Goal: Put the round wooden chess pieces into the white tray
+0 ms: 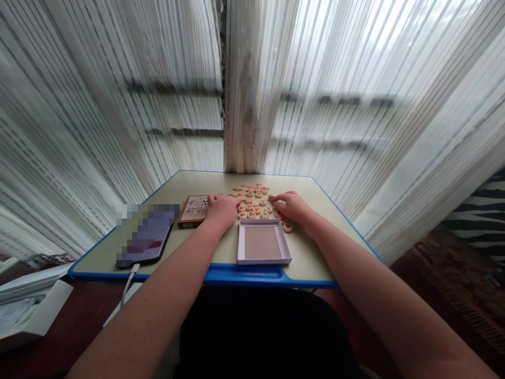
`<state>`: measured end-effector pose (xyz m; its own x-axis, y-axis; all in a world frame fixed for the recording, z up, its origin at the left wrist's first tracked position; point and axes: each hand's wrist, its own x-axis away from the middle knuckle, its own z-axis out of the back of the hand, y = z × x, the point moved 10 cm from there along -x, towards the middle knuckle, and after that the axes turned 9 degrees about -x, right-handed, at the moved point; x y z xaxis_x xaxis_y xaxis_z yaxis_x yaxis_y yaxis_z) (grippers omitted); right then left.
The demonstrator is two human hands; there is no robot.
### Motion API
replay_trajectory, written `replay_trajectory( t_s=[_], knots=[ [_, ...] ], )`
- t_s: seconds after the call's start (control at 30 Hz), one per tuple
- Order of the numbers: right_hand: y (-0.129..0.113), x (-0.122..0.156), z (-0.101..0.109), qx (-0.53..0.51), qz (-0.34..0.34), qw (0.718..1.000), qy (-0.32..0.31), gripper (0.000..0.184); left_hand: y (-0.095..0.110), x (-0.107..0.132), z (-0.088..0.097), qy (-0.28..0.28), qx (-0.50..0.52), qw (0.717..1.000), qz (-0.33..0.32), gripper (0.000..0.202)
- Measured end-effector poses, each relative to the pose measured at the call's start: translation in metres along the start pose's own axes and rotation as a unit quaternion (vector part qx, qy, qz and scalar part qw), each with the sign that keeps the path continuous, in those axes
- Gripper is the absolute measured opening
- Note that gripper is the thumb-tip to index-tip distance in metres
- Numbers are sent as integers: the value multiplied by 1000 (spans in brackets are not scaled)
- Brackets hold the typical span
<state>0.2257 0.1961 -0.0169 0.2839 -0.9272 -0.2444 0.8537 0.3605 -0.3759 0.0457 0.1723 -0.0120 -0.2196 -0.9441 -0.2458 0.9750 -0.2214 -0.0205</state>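
Note:
Several round wooden chess discs (252, 199) with red and black characters lie spread over the far middle of a small table (197, 179). My left hand (223, 209) rests palm down at the left edge of the discs, fingers curled loosely, touching one disc. My right hand (291, 206) lies at the right edge of the pile, fingers bent over some discs. An empty shallow white box tray (263, 242) sits just in front of the discs between my forearms. A red and brown box lid (194, 209) lies left of my left hand.
A phone (147, 234) with a white cable lies at the table's left. The table has a blue rim (244, 275). White pleated curtains hang behind and on both sides. Papers and a white box sit low at the left; a patterned rug lies at the right.

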Motion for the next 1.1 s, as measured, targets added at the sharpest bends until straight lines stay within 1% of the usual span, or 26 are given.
replay_trajectory(
  t_s=[0.1,0.2,0.27,0.33,0.4,0.47,0.53,0.6,0.67,0.73,0.97,1.1],
  knots=[
    [-2,2,7,-7,5,1000,29,27,1,1,0,-2,2,1000,-2,33],
    [-6,3,9,-21,27,998,44,36,1,1,0,-1,2,1000,-3,34],
    [-8,2,5,-21,37,999,25,36,1,1,1,0,2,1000,-2,34],
    [-8,0,-2,-17,37,999,-7,30,0,1,0,-1,2,1000,0,34],
    [-7,0,-5,-13,32,999,-15,28,0,0,0,-3,1,1000,2,34],
    [-8,-1,-1,-17,33,999,4,31,0,0,-1,-5,0,1000,3,34],
    [-9,-1,-1,-27,35,999,5,37,0,0,-1,-5,0,1000,2,34],
    [-9,0,-6,-35,31,999,-24,42,1,0,0,-5,0,1000,0,34],
    [-8,1,-11,-44,20,997,-58,43,1,0,0,-5,0,1000,0,34],
    [-6,2,-11,-57,12,995,-75,43,0,0,-1,-8,-1,1000,2,34],
    [-2,9,-7,-69,13,993,-94,39,-1,0,-1,-7,-1,1000,4,34],
    [-2,10,-3,-50,13,996,-78,42,0,1,0,-2,1,1000,5,33]
  ],
)
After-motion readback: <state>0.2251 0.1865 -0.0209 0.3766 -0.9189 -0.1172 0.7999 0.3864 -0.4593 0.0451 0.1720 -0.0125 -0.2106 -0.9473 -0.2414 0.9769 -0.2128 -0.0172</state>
